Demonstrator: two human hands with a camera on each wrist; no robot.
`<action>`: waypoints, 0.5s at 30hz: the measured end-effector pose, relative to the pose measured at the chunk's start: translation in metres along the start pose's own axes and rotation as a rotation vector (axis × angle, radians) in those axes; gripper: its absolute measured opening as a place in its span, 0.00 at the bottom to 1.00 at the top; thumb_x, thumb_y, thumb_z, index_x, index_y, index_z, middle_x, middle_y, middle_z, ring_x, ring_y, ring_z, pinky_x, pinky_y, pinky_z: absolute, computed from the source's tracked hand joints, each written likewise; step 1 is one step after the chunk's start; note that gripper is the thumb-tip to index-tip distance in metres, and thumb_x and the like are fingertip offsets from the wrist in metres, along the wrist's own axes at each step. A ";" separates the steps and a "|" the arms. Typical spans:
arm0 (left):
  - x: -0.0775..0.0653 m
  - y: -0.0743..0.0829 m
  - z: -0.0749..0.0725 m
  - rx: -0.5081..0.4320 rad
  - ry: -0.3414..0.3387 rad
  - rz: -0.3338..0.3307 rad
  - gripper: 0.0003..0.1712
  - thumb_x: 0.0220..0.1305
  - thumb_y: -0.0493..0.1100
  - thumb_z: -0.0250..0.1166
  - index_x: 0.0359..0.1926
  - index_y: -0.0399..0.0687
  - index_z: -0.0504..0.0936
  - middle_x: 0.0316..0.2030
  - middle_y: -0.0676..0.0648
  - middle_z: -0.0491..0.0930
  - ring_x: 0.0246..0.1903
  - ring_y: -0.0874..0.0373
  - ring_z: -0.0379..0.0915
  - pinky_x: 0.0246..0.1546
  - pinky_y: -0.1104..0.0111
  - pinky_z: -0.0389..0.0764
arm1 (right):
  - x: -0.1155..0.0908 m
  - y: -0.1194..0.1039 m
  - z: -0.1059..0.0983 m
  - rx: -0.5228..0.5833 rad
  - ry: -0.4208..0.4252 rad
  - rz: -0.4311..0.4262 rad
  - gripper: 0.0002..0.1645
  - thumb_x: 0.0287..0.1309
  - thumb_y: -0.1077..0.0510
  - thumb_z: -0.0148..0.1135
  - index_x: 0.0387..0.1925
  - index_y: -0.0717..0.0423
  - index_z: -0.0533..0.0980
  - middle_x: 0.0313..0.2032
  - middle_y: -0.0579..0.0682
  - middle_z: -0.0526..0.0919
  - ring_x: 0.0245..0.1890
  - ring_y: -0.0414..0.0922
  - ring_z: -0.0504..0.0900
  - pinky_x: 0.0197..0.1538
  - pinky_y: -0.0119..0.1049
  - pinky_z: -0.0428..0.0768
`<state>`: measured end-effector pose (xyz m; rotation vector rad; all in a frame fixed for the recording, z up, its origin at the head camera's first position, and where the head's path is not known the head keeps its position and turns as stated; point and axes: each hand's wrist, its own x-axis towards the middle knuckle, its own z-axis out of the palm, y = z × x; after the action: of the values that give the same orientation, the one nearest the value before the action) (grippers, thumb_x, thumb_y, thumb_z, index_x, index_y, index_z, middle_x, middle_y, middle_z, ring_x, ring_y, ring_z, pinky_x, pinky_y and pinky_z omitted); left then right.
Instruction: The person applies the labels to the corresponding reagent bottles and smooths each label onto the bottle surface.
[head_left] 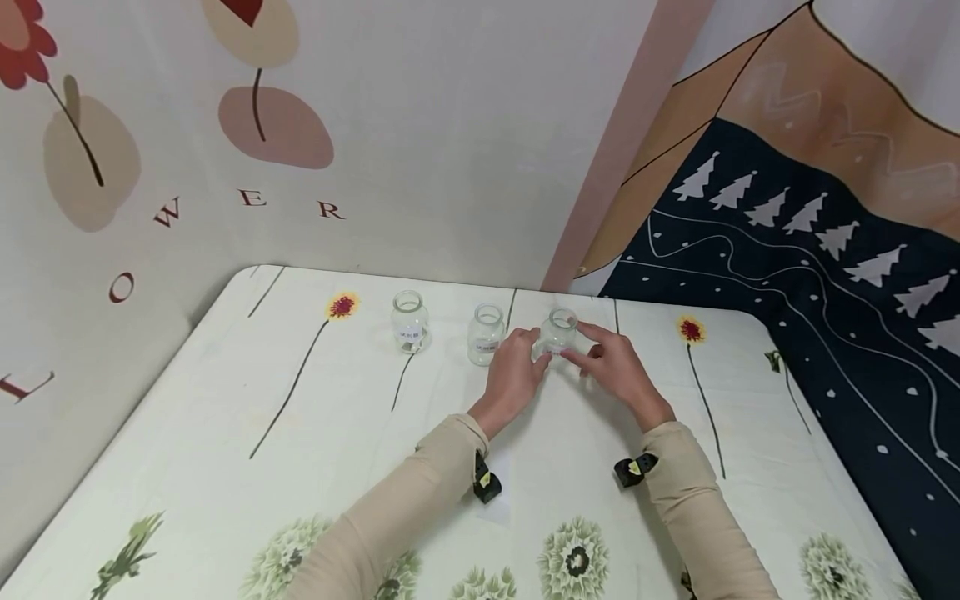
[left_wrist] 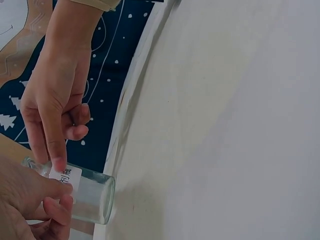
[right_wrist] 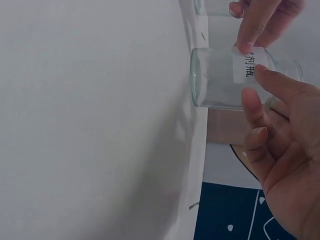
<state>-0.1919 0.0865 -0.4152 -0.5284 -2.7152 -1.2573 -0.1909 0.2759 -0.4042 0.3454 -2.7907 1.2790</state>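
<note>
Three clear glass jars without lids stand in a row near the back of the table. Both hands are at the rightmost glass jar. The left hand holds it from the left, its thumb on the white label. From the other side the right hand grips the jar, with its thumb also pressing the label and a finger up by the jar's neck. Dark printed characters show on the label in the right wrist view. Parts of the fingers behind the glass are hidden.
The middle glass jar stands close to the left hand, and the left glass jar is farther along; both bear labels. A white flower-print cloth covers the table. Printed curtains hang right behind its back edge.
</note>
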 end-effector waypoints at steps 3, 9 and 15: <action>0.000 0.000 0.000 0.005 0.000 -0.006 0.25 0.70 0.38 0.69 0.63 0.30 0.78 0.55 0.35 0.82 0.56 0.45 0.81 0.54 0.59 0.83 | -0.001 0.002 -0.002 0.006 -0.013 -0.001 0.33 0.66 0.63 0.69 0.70 0.64 0.72 0.48 0.65 0.85 0.23 0.56 0.83 0.21 0.33 0.70; 0.001 0.001 -0.001 0.019 0.010 -0.006 0.24 0.68 0.41 0.72 0.60 0.32 0.81 0.51 0.37 0.85 0.52 0.47 0.83 0.50 0.60 0.83 | -0.002 0.003 0.002 0.001 0.007 -0.008 0.35 0.63 0.65 0.71 0.70 0.65 0.71 0.59 0.65 0.81 0.24 0.47 0.82 0.23 0.31 0.73; 0.005 0.001 -0.002 0.060 0.022 0.029 0.20 0.66 0.41 0.73 0.54 0.33 0.84 0.42 0.38 0.87 0.44 0.49 0.86 0.40 0.61 0.85 | 0.000 -0.001 0.009 -0.065 0.075 -0.046 0.39 0.58 0.57 0.78 0.68 0.62 0.74 0.50 0.61 0.85 0.22 0.41 0.78 0.23 0.30 0.73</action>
<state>-0.1961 0.0864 -0.4120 -0.5422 -2.7072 -1.1635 -0.1900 0.2684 -0.4100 0.3484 -2.7374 1.1642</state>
